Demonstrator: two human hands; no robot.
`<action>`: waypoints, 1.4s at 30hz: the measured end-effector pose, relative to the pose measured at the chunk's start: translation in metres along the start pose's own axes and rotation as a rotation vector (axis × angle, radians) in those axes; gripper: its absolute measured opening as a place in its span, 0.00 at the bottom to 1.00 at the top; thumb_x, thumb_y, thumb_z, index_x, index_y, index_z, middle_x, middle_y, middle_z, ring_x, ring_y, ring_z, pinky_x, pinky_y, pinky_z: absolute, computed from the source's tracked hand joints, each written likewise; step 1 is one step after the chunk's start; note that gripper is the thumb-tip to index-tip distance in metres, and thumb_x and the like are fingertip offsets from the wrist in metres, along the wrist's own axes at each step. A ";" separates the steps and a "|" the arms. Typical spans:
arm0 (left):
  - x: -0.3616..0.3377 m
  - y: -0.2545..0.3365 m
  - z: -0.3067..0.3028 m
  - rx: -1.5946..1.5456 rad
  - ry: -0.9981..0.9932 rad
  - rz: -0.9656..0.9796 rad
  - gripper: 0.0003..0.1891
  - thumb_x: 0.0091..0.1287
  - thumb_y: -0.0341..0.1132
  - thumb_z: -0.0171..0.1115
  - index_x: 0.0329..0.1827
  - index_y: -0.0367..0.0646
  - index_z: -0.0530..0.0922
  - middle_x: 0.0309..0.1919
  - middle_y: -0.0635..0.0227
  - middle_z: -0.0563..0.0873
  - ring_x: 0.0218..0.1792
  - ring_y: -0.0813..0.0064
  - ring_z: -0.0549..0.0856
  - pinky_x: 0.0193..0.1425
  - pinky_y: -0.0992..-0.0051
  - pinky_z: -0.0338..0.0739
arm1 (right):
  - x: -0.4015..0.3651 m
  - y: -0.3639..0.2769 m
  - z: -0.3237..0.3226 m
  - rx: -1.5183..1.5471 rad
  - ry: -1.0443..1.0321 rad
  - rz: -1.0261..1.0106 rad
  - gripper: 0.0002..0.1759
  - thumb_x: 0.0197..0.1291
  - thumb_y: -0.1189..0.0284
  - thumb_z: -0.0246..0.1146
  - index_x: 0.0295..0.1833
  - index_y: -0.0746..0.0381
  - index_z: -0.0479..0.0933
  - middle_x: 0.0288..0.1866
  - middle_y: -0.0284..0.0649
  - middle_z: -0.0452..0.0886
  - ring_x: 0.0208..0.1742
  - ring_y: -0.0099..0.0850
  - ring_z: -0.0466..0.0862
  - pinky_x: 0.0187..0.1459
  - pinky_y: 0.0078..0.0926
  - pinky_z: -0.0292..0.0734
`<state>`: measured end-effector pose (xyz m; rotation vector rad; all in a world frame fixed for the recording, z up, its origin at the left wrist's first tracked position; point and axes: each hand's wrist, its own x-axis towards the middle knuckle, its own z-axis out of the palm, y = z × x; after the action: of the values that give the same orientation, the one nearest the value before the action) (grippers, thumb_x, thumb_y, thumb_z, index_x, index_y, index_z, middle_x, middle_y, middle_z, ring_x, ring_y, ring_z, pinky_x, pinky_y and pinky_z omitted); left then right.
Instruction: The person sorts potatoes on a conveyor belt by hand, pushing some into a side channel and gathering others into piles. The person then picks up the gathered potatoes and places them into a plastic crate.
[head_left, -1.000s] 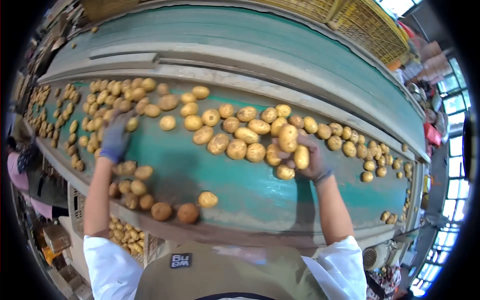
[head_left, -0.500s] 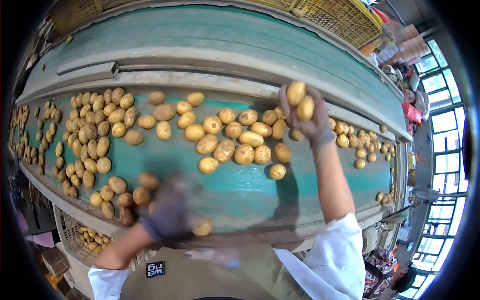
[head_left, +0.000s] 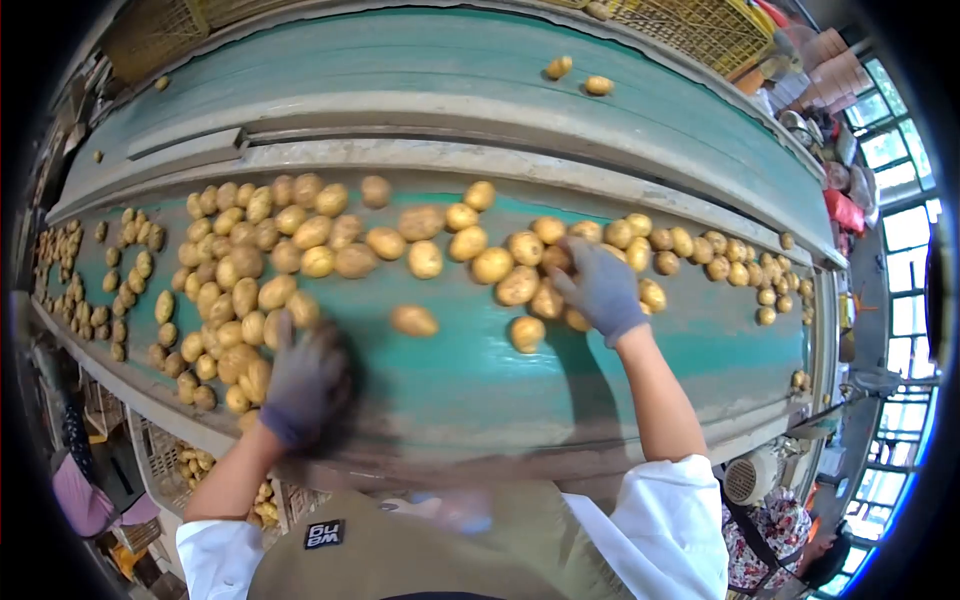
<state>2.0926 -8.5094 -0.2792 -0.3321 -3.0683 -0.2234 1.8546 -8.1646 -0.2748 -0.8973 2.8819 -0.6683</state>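
Note:
Both hands wear grey-purple gloves and work over a green conveyor belt (head_left: 480,370) strewn with potatoes. My left hand (head_left: 305,385) is low on the left, somewhat blurred, fingers stretched up against the right edge of a large potato cluster (head_left: 235,270). I see nothing gripped in it. My right hand (head_left: 600,290) reaches into the group right of centre, its fingers and thumb curled around a brownish potato (head_left: 556,259), partly hidden by the glove. A single potato (head_left: 413,320) lies on the belt between the hands.
Behind a metal divider (head_left: 400,155) runs a second green belt carrying two potatoes (head_left: 598,85) close together. Yellow crates (head_left: 690,40) stand beyond it. A crate of potatoes (head_left: 195,462) sits below left; another person (head_left: 765,535) is at lower right.
My right hand has come down from the divider without its two potatoes; two now lie on the far belt. My left hand has moved left and up against the cluster, which is packed closer.

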 end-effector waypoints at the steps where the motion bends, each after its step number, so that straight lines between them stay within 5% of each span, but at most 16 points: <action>1: -0.006 -0.021 0.003 0.017 -0.011 -0.020 0.13 0.54 0.38 0.67 0.41 0.45 0.78 0.54 0.59 0.78 0.63 0.52 0.74 0.76 0.37 0.52 | -0.001 -0.014 0.002 -0.185 0.009 0.062 0.21 0.61 0.59 0.65 0.56 0.57 0.76 0.39 0.50 0.84 0.38 0.49 0.85 0.40 0.45 0.80; 9: -0.038 -0.167 -0.007 0.154 0.065 -0.153 0.15 0.57 0.40 0.64 0.45 0.45 0.76 0.54 0.58 0.79 0.62 0.57 0.76 0.78 0.41 0.50 | -0.024 -0.147 0.045 0.037 0.051 0.077 0.18 0.66 0.64 0.62 0.59 0.57 0.76 0.35 0.50 0.84 0.35 0.48 0.85 0.36 0.46 0.79; 12: -0.059 -0.231 -0.013 0.217 0.007 -0.256 0.15 0.58 0.42 0.62 0.46 0.46 0.77 0.57 0.60 0.79 0.63 0.60 0.76 0.78 0.41 0.51 | -0.040 -0.203 0.057 0.387 -0.255 -0.098 0.21 0.66 0.64 0.64 0.63 0.57 0.75 0.44 0.47 0.84 0.42 0.45 0.86 0.44 0.41 0.81; 14: -0.079 -0.283 -0.015 0.307 0.002 -0.336 0.18 0.60 0.43 0.61 0.51 0.47 0.78 0.60 0.60 0.78 0.65 0.60 0.75 0.77 0.40 0.51 | -0.041 -0.227 0.070 0.325 -0.190 -0.329 0.20 0.67 0.64 0.63 0.63 0.57 0.76 0.47 0.45 0.84 0.46 0.45 0.85 0.47 0.40 0.80; 20: -0.119 -0.400 -0.039 0.674 0.007 -0.652 0.22 0.64 0.41 0.60 0.61 0.48 0.76 0.64 0.57 0.76 0.68 0.52 0.72 0.73 0.41 0.59 | 0.046 -0.183 0.064 0.248 0.109 -0.109 0.20 0.65 0.68 0.61 0.63 0.56 0.77 0.51 0.47 0.83 0.57 0.50 0.80 0.58 0.45 0.75; 22: -0.120 -0.401 -0.043 0.833 0.114 -0.665 0.22 0.63 0.39 0.60 0.61 0.47 0.76 0.63 0.56 0.76 0.67 0.50 0.72 0.72 0.42 0.61 | 0.075 -0.140 0.073 0.011 0.157 -0.110 0.23 0.63 0.68 0.61 0.64 0.55 0.75 0.53 0.48 0.82 0.59 0.52 0.78 0.60 0.46 0.74; 24: -0.096 -0.353 -0.043 0.414 0.172 -0.469 0.23 0.68 0.37 0.58 0.66 0.46 0.74 0.67 0.56 0.75 0.70 0.53 0.70 0.78 0.47 0.54 | 0.085 -0.125 0.081 -0.097 0.112 -0.105 0.24 0.61 0.68 0.61 0.65 0.54 0.75 0.54 0.48 0.82 0.60 0.53 0.78 0.60 0.46 0.74; 25: -0.081 -0.302 -0.045 0.020 0.208 -0.380 0.19 0.57 0.31 0.60 0.54 0.40 0.78 0.55 0.51 0.79 0.62 0.48 0.74 0.72 0.50 0.64 | 0.089 -0.128 0.084 -0.269 0.000 -0.096 0.25 0.61 0.68 0.61 0.65 0.54 0.74 0.55 0.48 0.82 0.60 0.54 0.77 0.61 0.46 0.73; 26: -0.070 -0.246 -0.038 0.275 0.131 -0.184 0.18 0.58 0.31 0.61 0.53 0.39 0.79 0.55 0.51 0.79 0.62 0.47 0.75 0.74 0.52 0.62 | 0.094 -0.131 0.088 -0.440 -0.114 -0.089 0.25 0.60 0.68 0.60 0.65 0.54 0.73 0.56 0.48 0.82 0.61 0.55 0.77 0.62 0.46 0.73; 27: -0.073 -0.215 -0.044 -0.547 0.030 -0.128 0.20 0.60 0.37 0.63 0.54 0.39 0.80 0.58 0.48 0.78 0.65 0.46 0.73 0.76 0.50 0.58 | 0.099 -0.138 0.083 -0.411 -0.205 -0.063 0.27 0.57 0.64 0.62 0.64 0.54 0.74 0.55 0.49 0.83 0.59 0.54 0.79 0.60 0.47 0.74; 29: -0.095 -0.158 -0.003 -0.365 -0.035 0.181 0.20 0.62 0.46 0.63 0.52 0.42 0.80 0.62 0.52 0.77 0.67 0.47 0.71 0.74 0.37 0.54 | 0.099 -0.153 0.081 -0.326 -0.278 -0.003 0.28 0.56 0.62 0.64 0.63 0.54 0.75 0.52 0.50 0.84 0.56 0.54 0.80 0.58 0.47 0.75; 31: -0.104 -0.124 0.001 -0.415 -0.051 0.217 0.16 0.63 0.43 0.61 0.50 0.44 0.81 0.64 0.57 0.76 0.67 0.50 0.72 0.73 0.33 0.52 | 0.096 -0.164 0.081 -0.163 -0.347 0.078 0.31 0.51 0.54 0.68 0.60 0.55 0.78 0.42 0.51 0.85 0.46 0.50 0.85 0.53 0.44 0.79; 34: -0.122 -0.155 0.007 -0.158 -0.062 0.220 0.17 0.57 0.41 0.63 0.49 0.46 0.80 0.63 0.57 0.75 0.68 0.53 0.72 0.75 0.35 0.50 | 0.112 -0.133 0.088 0.198 -0.229 0.227 0.28 0.57 0.52 0.67 0.58 0.57 0.79 0.39 0.47 0.86 0.40 0.39 0.86 0.50 0.37 0.80; 36: -0.134 -0.200 -0.002 -0.157 -0.095 0.047 0.14 0.56 0.40 0.63 0.44 0.47 0.78 0.60 0.58 0.76 0.67 0.53 0.72 0.75 0.36 0.52 | 0.149 -0.131 0.038 0.858 -0.210 0.492 0.27 0.64 0.49 0.62 0.59 0.57 0.78 0.43 0.41 0.86 0.41 0.28 0.84 0.48 0.32 0.79; 38: -0.138 -0.255 -0.022 -0.061 -0.114 -0.101 0.15 0.56 0.38 0.64 0.46 0.48 0.77 0.59 0.59 0.77 0.67 0.54 0.73 0.75 0.37 0.52 | 0.169 -0.174 0.021 1.375 0.205 0.459 0.25 0.69 0.49 0.57 0.60 0.55 0.78 0.48 0.35 0.84 0.43 0.23 0.82 0.45 0.28 0.78; 42: -0.160 -0.384 -0.022 0.135 0.081 -0.191 0.14 0.60 0.39 0.63 0.49 0.49 0.78 0.57 0.60 0.78 0.67 0.56 0.74 0.76 0.39 0.51 | 0.179 -0.200 0.090 0.803 0.206 0.214 0.21 0.72 0.54 0.56 0.62 0.55 0.77 0.51 0.33 0.83 0.46 0.26 0.81 0.49 0.27 0.77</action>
<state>2.1669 -8.9174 -0.3205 -0.0223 -3.0137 -0.0343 1.8273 -8.4460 -0.2582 -0.4100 2.4025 -1.7681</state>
